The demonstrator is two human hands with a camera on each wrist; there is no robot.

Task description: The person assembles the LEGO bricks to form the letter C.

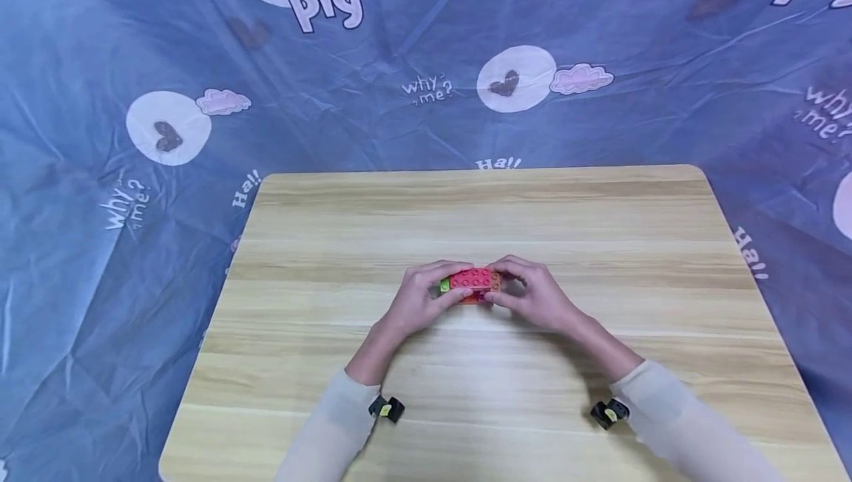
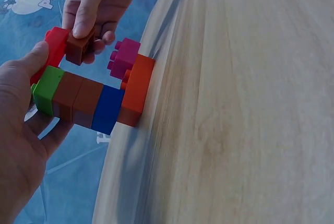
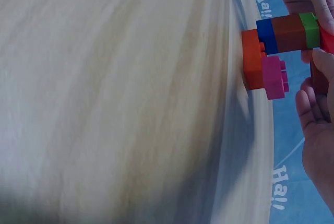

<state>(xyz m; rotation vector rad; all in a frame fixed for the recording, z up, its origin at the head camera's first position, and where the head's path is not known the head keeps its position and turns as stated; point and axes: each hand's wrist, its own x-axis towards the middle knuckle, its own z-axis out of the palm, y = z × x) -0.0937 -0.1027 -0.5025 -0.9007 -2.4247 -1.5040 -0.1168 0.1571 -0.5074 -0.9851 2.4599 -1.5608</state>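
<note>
A stack of toy building bricks stands on the table, built on an orange brick (image 2: 138, 85). A blue brick (image 2: 108, 110), brown bricks (image 2: 73, 98) and a green brick (image 2: 48, 88) rise from one end; a magenta brick (image 3: 274, 78) sits at the other. Across the top lies a long red brick (image 1: 471, 278), overhanging the magenta one. My left hand (image 1: 426, 296) grips the red brick near the green one, thumb on the near side. My right hand (image 1: 535, 291) pinches another brown brick (image 2: 78, 47) at the red brick's right end, above and apart from the magenta brick.
The wood-grain table (image 1: 319, 334) has rounded corners and extends around the stack on all sides. Blue printed cloth (image 1: 373, 120) hangs behind it and at both sides. Each sleeve carries a small black wrist device (image 1: 386, 409).
</note>
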